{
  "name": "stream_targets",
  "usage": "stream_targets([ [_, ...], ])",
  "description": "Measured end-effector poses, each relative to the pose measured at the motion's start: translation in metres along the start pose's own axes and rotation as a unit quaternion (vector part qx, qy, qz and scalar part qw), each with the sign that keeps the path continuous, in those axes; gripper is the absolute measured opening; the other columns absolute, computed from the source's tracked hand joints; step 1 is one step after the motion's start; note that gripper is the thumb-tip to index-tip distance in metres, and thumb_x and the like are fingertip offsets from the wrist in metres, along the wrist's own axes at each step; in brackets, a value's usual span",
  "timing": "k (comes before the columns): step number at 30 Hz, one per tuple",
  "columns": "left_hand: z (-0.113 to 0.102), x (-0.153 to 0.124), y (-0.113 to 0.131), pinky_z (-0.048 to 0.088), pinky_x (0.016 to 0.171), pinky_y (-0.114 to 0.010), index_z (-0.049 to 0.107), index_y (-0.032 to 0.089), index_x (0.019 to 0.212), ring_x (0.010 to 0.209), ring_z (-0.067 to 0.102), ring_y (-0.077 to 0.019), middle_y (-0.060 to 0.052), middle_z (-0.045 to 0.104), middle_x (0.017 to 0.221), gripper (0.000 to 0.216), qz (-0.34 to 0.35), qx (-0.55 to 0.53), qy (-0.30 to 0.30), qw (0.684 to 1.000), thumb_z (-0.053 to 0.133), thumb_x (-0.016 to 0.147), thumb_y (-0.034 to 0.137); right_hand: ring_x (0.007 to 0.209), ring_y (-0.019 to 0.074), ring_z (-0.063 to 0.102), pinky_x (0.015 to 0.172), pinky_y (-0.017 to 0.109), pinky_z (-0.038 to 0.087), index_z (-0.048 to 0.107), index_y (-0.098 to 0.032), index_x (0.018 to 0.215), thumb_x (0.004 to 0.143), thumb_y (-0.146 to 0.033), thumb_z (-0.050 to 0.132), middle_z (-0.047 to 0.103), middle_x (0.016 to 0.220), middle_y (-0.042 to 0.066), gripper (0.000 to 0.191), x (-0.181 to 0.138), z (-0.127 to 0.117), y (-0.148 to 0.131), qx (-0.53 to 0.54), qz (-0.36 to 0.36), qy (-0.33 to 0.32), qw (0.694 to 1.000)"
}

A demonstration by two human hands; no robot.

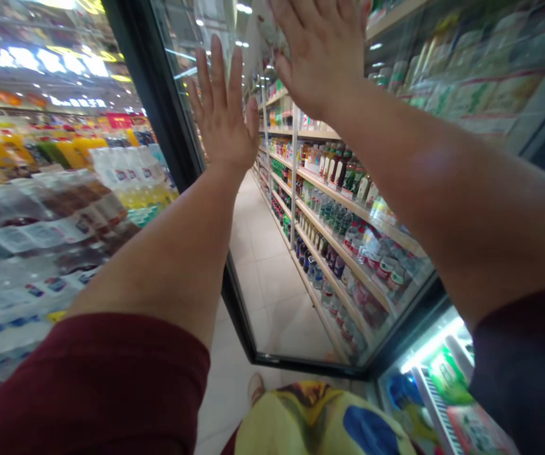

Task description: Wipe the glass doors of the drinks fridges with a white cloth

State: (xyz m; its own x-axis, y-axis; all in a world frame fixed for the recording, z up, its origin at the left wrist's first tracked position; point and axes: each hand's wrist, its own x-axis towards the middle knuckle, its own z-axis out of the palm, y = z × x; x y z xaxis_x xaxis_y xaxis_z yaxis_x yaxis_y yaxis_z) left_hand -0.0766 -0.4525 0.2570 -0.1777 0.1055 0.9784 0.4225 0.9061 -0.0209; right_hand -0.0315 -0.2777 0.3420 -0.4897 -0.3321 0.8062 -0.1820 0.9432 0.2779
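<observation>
A glass door with a black frame stands swung out in front of me. Against its upper part, my left hand is raised with the fingers spread and nothing in it. Higher and to the right is my right hand, also flat with fingers apart; its fingertips reach the top edge of the view. Both palms face the glass and appear to touch it. Through the pane, or mirrored in it, I see shelves of bottled drinks.
Wrapped stacks of bottles fill the left side, blurred. At lower right, a lit cooler holds packaged goods. Pale floor tiles lie below, with a shoe on them. Green-and-white packs show at upper right.
</observation>
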Motion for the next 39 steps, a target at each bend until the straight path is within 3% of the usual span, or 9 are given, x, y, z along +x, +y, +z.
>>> stream_targets([
  [2,-0.003,0.0,0.003,0.0,0.13,-0.032,0.028,0.023,0.163,0.145,-0.026,0.0045,-0.008,0.016,0.171,0.072,-0.009,0.008,-0.008,1.0,0.01,0.105,0.06,0.16,0.0313,0.016,0.132,0.053,0.002,0.018,-0.023,0.168,0.102,-0.038,0.042,0.021,0.172,0.001,0.072,-0.005,0.003,0.002,0.014,0.019,0.017,1.0],
  [5,0.0,0.003,0.002,-0.001,0.133,-0.034,0.029,0.026,0.165,0.157,-0.012,-0.0039,0.004,0.013,0.172,0.068,-0.034,0.014,-0.012,0.999,0.025,0.102,0.053,0.162,0.031,0.008,0.134,0.052,0.002,0.014,-0.02,0.169,0.1,-0.031,0.044,0.013,0.174,0.001,0.076,-0.027,0.014,-0.002,-0.001,0.042,0.046,0.998],
  [8,0.008,0.007,-0.003,-0.002,0.134,-0.036,0.031,0.026,0.166,0.161,0.0,-0.0126,0.009,0.014,0.172,0.071,-0.04,0.017,-0.01,0.999,0.03,0.1,0.051,0.163,0.0284,0.009,0.136,0.051,0.009,0.013,-0.02,0.169,0.103,-0.037,0.039,0.01,0.175,-0.001,0.072,-0.045,0.02,-0.003,-0.006,-0.059,0.053,0.997],
  [10,0.013,0.008,-0.007,-0.003,0.133,-0.032,0.033,0.025,0.165,0.161,-0.003,-0.0104,0.007,0.016,0.172,0.073,-0.034,-0.001,0.003,0.999,0.026,0.101,0.059,0.163,0.0289,0.011,0.135,0.053,0.011,0.015,-0.021,0.168,0.103,-0.042,0.039,0.012,0.174,-0.002,0.073,-0.047,0.017,0.003,-0.003,-0.104,0.048,0.993],
  [16,0.017,0.007,-0.011,-0.011,0.129,-0.022,0.032,0.023,0.165,0.161,-0.003,-0.008,0.01,0.015,0.172,0.081,-0.029,-0.007,0.018,0.999,0.021,0.098,0.067,0.161,0.0353,0.015,0.134,0.055,0.014,0.019,-0.017,0.168,0.1,-0.04,0.047,0.017,0.173,0.004,0.077,-0.055,0.017,0.019,0.0,0.005,0.084,0.996],
  [21,0.017,0.008,-0.013,-0.01,0.129,-0.027,0.03,0.022,0.166,0.161,-0.001,-0.011,0.007,0.016,0.173,0.079,-0.02,-0.014,0.015,1.0,0.021,0.1,0.066,0.162,0.0344,0.013,0.134,0.059,0.013,0.017,-0.017,0.168,0.099,-0.038,0.048,0.014,0.174,0.002,0.079,-0.064,0.021,0.03,-0.006,-0.106,0.06,0.993],
  [26,0.033,0.011,-0.033,-0.004,0.131,-0.038,0.025,0.022,0.168,0.162,0.004,-0.0211,0.001,0.016,0.173,0.081,0.023,0.046,0.039,0.998,0.012,0.101,0.066,0.161,0.0374,0.015,0.133,0.057,0.013,0.023,-0.018,0.168,0.101,-0.044,0.047,0.017,0.173,0.005,0.076,-0.058,0.01,0.046,0.005,0.05,0.093,0.994],
  [32,0.049,0.012,-0.046,-0.013,0.13,-0.028,0.022,0.031,0.167,0.161,-0.004,-0.0146,0.02,0.0,0.172,0.074,0.067,0.017,0.088,0.994,0.008,0.102,0.063,0.161,0.0336,0.016,0.134,0.053,0.016,0.018,-0.019,0.168,0.103,-0.048,0.042,0.015,0.174,0.004,0.075,-0.077,0.006,0.062,-0.022,-0.025,0.082,0.996],
  [39,0.047,0.013,-0.041,-0.014,0.129,-0.027,0.023,0.03,0.167,0.161,-0.004,-0.0148,0.016,0.005,0.173,0.073,0.039,0.035,0.062,0.997,0.013,0.102,0.063,0.161,0.0347,0.015,0.134,0.053,0.016,0.02,-0.013,0.168,0.101,-0.044,0.039,0.018,0.173,0.007,0.076,-0.088,0.007,0.081,-0.039,0.1,0.108,0.988],
])
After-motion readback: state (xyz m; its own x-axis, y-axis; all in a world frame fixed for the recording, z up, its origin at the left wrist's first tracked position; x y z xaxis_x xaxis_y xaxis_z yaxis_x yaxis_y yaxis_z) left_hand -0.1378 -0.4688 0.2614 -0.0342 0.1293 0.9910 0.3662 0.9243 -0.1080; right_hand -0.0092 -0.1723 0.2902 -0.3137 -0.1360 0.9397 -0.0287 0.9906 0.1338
